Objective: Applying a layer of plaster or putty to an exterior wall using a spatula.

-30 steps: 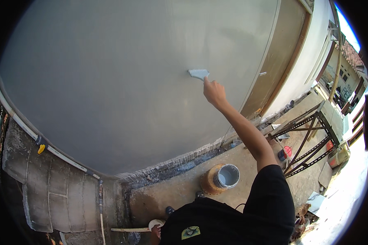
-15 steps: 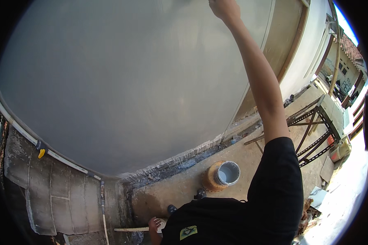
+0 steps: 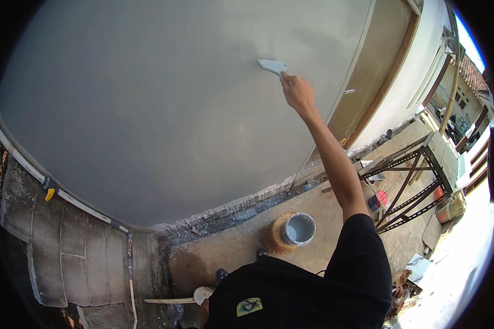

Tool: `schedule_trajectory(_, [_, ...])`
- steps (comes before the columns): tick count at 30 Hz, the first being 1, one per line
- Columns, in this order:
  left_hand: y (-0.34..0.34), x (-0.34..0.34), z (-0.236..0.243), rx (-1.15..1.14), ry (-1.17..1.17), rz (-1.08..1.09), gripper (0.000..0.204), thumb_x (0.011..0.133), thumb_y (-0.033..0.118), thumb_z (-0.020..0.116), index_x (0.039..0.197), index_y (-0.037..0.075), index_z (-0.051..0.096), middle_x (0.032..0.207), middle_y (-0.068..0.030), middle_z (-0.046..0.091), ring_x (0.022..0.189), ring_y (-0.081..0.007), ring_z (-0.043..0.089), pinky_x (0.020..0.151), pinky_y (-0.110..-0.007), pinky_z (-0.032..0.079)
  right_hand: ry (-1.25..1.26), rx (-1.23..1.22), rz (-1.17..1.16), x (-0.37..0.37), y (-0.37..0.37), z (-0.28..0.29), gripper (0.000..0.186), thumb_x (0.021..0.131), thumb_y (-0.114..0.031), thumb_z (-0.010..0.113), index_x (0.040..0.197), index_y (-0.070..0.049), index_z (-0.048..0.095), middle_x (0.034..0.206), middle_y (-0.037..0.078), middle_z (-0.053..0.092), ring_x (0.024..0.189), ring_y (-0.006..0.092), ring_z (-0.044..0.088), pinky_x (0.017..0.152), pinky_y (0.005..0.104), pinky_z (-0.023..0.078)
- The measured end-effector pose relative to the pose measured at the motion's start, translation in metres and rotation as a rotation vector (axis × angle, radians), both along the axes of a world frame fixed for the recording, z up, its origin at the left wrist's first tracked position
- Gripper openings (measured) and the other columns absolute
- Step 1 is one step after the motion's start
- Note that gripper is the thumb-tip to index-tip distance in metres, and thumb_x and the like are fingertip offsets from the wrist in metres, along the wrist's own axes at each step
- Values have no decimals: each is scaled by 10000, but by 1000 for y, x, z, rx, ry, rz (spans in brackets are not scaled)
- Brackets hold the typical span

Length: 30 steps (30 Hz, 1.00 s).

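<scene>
A broad paintbrush (image 3: 271, 66), its head coated pale blue-grey, lies against the smooth grey wall (image 3: 164, 115). My right hand (image 3: 299, 92) is closed around its handle, the arm stretched up and forward. Low in the picture, close to my shirt, a sliver of my left hand (image 3: 205, 310) shows against a small round white container (image 3: 203, 295). It appears to hold that container, though its fingers are mostly hidden. On the ground in front of me a bucket (image 3: 301, 227) with pale grey paint inside sits by a brown, rounded base (image 3: 276, 233).
A metal frame stand (image 3: 406, 183) stands at the right, with a small dark and red pail (image 3: 377, 200) under it. White pipe (image 3: 88, 210) runs along the wall's left edge above grey roof sheets (image 3: 66, 252). A brown door (image 3: 376, 71) borders the wall's right side.
My right hand has come down from the top edge, bringing the paintbrush into sight on the wall. The left hand has become more hidden, while the white container shows more.
</scene>
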<state>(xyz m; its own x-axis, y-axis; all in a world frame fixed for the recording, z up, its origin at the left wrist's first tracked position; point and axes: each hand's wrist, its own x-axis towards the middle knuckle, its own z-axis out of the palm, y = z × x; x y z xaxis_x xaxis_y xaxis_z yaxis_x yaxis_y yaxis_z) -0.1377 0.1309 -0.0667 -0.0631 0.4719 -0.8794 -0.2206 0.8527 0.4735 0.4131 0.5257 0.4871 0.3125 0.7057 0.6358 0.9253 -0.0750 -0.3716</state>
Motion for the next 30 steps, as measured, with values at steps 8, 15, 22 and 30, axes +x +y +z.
schedule_trajectory(8, [5,-1,-5,5,-39,35,459,859,356,465,1234,93,442,1119,-138,570,1023,-272,551,867,-414,407,-121,265,-100,16,48,53,286,879,-287,476,1085,-153,624,710,155,616,658,334,607,579,438,478])
schedule_trajectory(15, [0,11,23,-36,15,21,477,843,338,482,1240,78,433,1116,-153,573,974,-286,573,857,-412,425,19,-270,-68,35,7,-112,271,880,-253,470,1087,-154,616,787,168,638,737,359,621,628,468,493])
schedule_trajectory(22, [-45,-1,-11,457,301,-514,454,807,238,542,1183,1,451,1058,-196,571,922,-377,577,791,-464,485,22,101,-96,12,6,4,250,889,-242,457,1001,-116,642,783,145,641,696,351,619,590,437,485])
schedule_trajectory(30, [-24,11,2,263,71,-162,449,855,249,466,1230,7,417,1068,-223,568,860,-348,616,740,-426,511,-41,-167,-195,28,16,-82,263,863,-145,425,978,6,607,755,165,634,673,367,618,584,454,485])
